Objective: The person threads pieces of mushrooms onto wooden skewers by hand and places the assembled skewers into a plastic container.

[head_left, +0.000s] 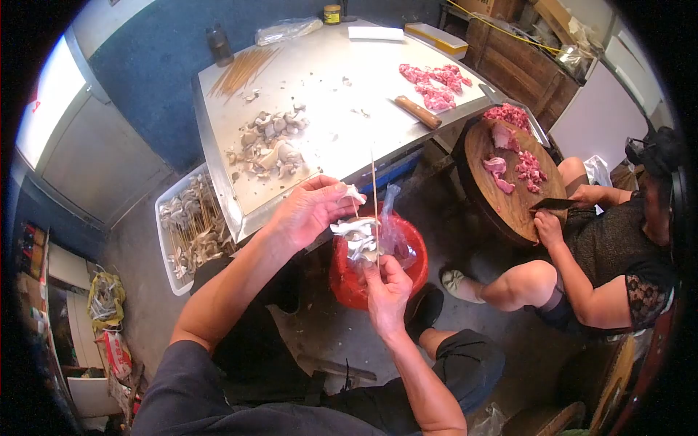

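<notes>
My right hand (389,291) is closed around the lower end of bamboo skewers (375,185). One skewer sticks up long and bare, and white oyster mushroom pieces (356,236) are bunched above my fingers. Just up and left of them, my left hand (313,208) pinches a small mushroom piece (354,194) at the tip of a second, shorter-showing stick. Below both hands stands a red bucket (342,280) with a clear plastic bag (396,236) at its rim. Loose oyster mushrooms (273,145) lie piled on the table (327,109) in front of me.
A white tub (174,272) of skewered mushrooms sits at left. Bare skewers (243,70) lie at the table's far left; raw meat (436,83) and a wooden-handled tool (418,112) lie at right. A co-worker (607,247) holds a cleaver (552,204) over a round chopping block (483,171).
</notes>
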Demonstrator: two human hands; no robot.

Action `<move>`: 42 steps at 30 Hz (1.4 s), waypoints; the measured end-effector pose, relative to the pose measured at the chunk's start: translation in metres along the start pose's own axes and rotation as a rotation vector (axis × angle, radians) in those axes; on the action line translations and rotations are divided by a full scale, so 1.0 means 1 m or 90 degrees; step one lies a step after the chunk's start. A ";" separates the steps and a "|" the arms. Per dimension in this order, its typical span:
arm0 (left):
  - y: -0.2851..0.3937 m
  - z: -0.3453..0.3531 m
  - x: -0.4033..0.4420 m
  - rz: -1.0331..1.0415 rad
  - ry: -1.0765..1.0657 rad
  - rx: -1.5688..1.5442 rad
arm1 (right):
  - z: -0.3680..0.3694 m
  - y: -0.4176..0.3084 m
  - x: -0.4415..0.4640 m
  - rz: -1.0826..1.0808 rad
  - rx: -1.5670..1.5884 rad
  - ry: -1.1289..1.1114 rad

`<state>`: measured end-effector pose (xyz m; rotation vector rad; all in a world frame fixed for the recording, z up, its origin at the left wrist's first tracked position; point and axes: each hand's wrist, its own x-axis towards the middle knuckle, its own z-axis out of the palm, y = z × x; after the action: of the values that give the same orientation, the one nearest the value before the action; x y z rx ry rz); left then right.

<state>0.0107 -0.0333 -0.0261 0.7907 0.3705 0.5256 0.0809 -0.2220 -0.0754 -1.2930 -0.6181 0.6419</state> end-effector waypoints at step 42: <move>0.118 -0.118 0.031 0.459 0.403 1.058 | -0.005 0.002 -0.002 0.076 0.016 -0.015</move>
<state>-0.0588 0.1211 -0.0180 2.4224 1.1766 1.1457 0.0826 -0.2266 -0.0785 -1.3076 -0.5523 0.7617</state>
